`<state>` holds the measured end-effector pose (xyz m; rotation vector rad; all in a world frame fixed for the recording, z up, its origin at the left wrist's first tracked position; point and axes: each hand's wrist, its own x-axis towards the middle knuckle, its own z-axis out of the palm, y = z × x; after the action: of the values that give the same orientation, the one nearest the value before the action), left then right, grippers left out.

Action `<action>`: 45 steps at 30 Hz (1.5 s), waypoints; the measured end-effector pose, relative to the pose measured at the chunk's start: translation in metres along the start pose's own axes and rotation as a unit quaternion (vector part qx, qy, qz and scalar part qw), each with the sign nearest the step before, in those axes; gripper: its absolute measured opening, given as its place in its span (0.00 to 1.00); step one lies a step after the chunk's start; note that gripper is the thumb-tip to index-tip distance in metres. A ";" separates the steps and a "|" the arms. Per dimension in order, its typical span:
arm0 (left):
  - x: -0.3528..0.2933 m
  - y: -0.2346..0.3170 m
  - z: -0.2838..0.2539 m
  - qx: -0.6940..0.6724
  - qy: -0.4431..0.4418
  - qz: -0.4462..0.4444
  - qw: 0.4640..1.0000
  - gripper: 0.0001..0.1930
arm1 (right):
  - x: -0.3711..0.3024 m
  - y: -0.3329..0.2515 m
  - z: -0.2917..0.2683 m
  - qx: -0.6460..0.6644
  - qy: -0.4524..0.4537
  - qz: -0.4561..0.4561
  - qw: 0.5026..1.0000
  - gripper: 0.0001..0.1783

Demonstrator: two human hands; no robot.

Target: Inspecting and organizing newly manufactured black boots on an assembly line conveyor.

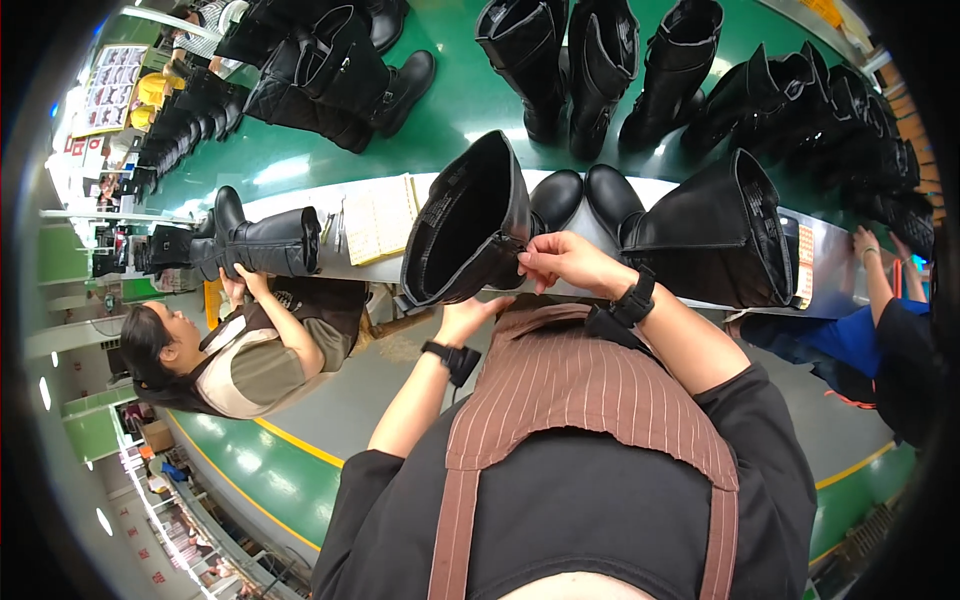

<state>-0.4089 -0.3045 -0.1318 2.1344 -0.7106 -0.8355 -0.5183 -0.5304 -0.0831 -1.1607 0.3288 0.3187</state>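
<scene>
A tall black boot leans toward me at the edge of the bench, its wide shaft opening facing me. My right hand pinches the rim of that opening, at the top of what looks like the side zipper; whether a zipper pull is between the fingertips is too small to tell. Under the same shaft, my left hand grips the near side, its fingertips partly hidden. Just right of my right hand lies a second black boot, its opening also turned toward me and its toe pointing away.
Several black boots stand on the green work surface beyond. Left of my boot lie a yellowish printed sheet and slim tools. A co-worker at left handles another boot; another person's arm reaches in at right.
</scene>
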 end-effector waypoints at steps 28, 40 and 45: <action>-0.039 0.106 -0.035 -0.453 0.109 0.045 0.883 0.27 | 0.002 -0.021 0.016 -0.139 0.307 -0.265 0.904 0.54; -0.081 0.068 -0.065 -0.351 0.055 0.081 0.931 0.28 | -0.053 -0.124 0.002 -0.102 0.252 -0.381 0.884 0.31; -0.080 0.029 -0.098 -0.149 0.046 0.174 0.972 0.31 | -0.076 -0.138 0.003 -0.100 0.220 -0.360 0.901 0.16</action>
<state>-0.3939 -0.2243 -0.0308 1.7055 -0.8243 -0.6061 -0.5306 -0.5838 0.0642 -1.4703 0.2391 -0.5840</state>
